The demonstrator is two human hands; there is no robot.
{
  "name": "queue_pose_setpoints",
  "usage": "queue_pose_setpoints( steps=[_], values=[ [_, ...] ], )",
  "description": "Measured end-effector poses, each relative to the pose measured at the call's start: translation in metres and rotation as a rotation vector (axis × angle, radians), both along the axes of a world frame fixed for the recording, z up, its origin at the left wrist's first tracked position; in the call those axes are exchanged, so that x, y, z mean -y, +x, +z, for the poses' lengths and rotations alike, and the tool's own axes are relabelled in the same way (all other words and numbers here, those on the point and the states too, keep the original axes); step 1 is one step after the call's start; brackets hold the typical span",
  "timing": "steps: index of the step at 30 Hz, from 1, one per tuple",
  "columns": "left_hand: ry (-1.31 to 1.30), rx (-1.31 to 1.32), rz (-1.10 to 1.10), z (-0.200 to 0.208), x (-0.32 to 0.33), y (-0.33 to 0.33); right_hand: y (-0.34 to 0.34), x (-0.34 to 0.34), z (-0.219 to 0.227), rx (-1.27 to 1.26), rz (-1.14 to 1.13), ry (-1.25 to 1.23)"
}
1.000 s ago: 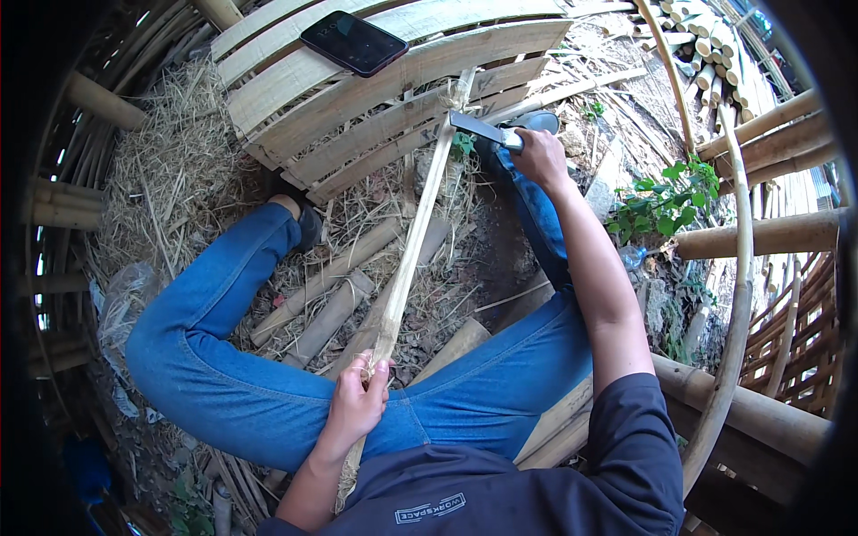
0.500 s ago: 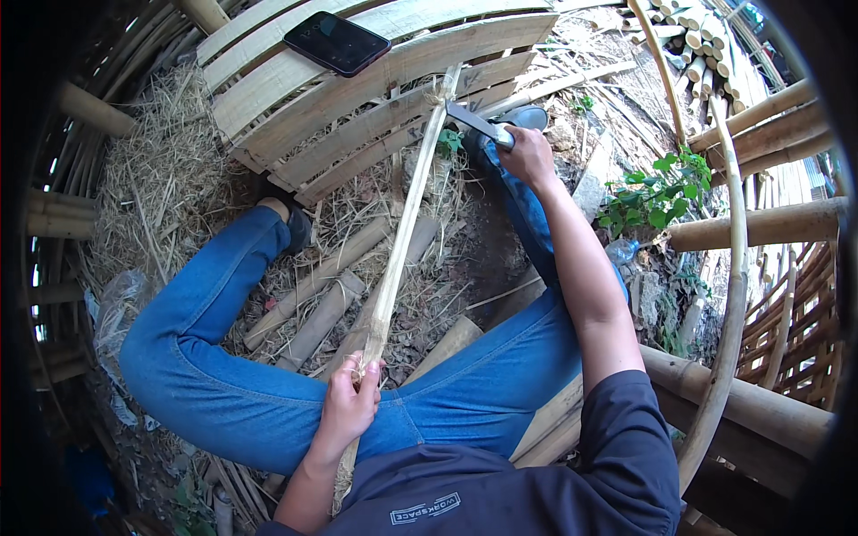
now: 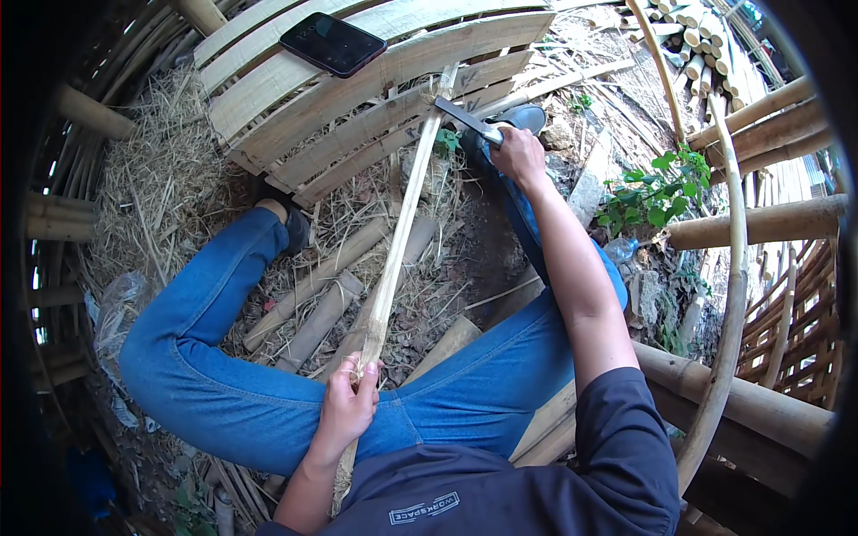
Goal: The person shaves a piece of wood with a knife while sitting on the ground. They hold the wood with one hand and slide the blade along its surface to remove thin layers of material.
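A long pale bamboo strip [image 3: 399, 246] runs from my lap out to a slatted wooden crate [image 3: 335, 147], its far part lying against the crate's side. My left hand [image 3: 351, 402] is closed around its near end, the tail passing under my wrist. In my right hand [image 3: 520, 156] is the handle of a broad-bladed knife [image 3: 466, 120]. The blade's tip meets the strip close to a rough node near the far end. Whether the edge has entered the bamboo, I cannot tell.
A dark phone [image 3: 333, 44] lies on the crate. Cut bamboo pieces [image 3: 322, 326] and straw [image 3: 152, 179] cover the ground between and beside my legs. At right are a leafy plant [image 3: 657, 192], a clear bottle [image 3: 621, 249] and bamboo rails [image 3: 760, 221]; poles [image 3: 706, 45] are stacked beyond.
My right hand and the knife have shifted slightly left and toward the strip's node. The left hand keeps its hold on the near end.
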State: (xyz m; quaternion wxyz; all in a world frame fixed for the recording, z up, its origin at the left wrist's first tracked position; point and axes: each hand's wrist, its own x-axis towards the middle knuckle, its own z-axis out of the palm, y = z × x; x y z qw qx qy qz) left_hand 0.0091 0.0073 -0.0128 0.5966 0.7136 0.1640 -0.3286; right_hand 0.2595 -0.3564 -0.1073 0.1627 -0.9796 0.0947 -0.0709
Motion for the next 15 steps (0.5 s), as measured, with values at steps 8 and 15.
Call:
queue_pose_setpoints(
  steps=[8,15],
  values=[
    [-0.019,0.002,0.004,-0.0003,-0.0017,-0.0001,-0.0067,-0.0076,-0.0005,0.087,0.07,0.011],
    [-0.016,0.006,0.004,-0.0002,-0.0009,0.0002,-0.0044,-0.0075,-0.0019,0.091,0.038,0.009]
  ],
)
